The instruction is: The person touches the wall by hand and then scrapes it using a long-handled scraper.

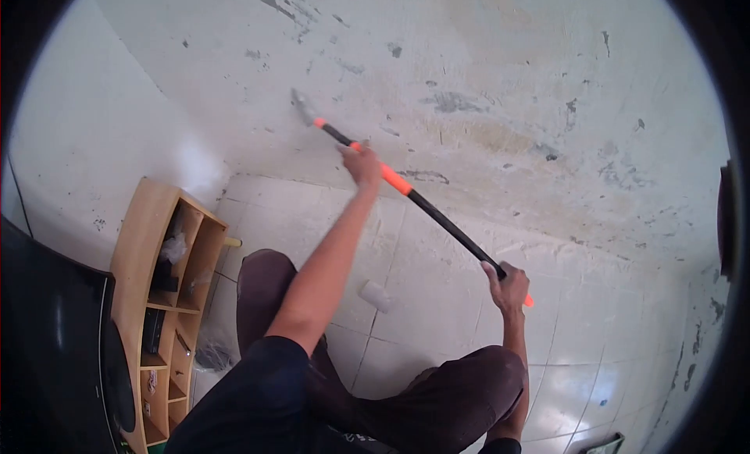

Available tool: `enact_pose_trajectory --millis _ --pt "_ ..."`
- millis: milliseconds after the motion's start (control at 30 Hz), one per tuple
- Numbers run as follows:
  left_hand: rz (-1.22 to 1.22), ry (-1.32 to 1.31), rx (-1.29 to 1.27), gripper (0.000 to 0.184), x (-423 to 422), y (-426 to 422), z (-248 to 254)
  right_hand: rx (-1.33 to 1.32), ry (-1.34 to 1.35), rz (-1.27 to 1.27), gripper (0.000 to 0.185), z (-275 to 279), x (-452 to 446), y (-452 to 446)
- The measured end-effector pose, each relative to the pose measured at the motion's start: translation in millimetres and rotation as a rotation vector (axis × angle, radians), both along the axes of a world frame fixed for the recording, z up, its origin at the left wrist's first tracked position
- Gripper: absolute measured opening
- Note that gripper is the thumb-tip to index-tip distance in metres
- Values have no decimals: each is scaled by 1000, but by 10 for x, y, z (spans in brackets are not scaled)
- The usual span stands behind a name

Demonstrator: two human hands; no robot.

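Note:
A long scraper with a black and orange handle slants across the view, from upper left to lower right. Its metal blade, slightly blurred, is at the patchy wall; whether it touches the surface I cannot tell. My left hand is closed round the handle's upper part, near the blade end. Farther down, my right hand grips the handle near its orange end tip. Grey marks and rough scraped patches show on the wall around the blade.
A wooden shelf unit with small items stands at the left, beside a black screen. A whitish cylindrical object lies on the dusty tiled floor. My bent knees are below the handle.

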State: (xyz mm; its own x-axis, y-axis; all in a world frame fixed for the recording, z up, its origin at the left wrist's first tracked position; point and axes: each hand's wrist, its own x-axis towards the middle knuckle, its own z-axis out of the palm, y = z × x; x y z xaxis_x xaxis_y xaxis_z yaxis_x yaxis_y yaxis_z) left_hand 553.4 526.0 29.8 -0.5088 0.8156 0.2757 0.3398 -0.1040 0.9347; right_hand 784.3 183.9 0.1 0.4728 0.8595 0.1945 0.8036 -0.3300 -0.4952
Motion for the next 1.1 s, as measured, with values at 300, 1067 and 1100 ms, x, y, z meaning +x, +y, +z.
enact_pose_trajectory --millis 300,1067,1100 --pt "-265 -262 -82 42 -741 243 161 2 0 9 58 584 -565 1" --pt "-469 -353 -123 63 808 -1049 -211 -102 -97 -250 58 639 272 -1300" --pt "-440 -352 -132 69 808 -1022 -239 -96 -38 -237 57 528 306 -1248"
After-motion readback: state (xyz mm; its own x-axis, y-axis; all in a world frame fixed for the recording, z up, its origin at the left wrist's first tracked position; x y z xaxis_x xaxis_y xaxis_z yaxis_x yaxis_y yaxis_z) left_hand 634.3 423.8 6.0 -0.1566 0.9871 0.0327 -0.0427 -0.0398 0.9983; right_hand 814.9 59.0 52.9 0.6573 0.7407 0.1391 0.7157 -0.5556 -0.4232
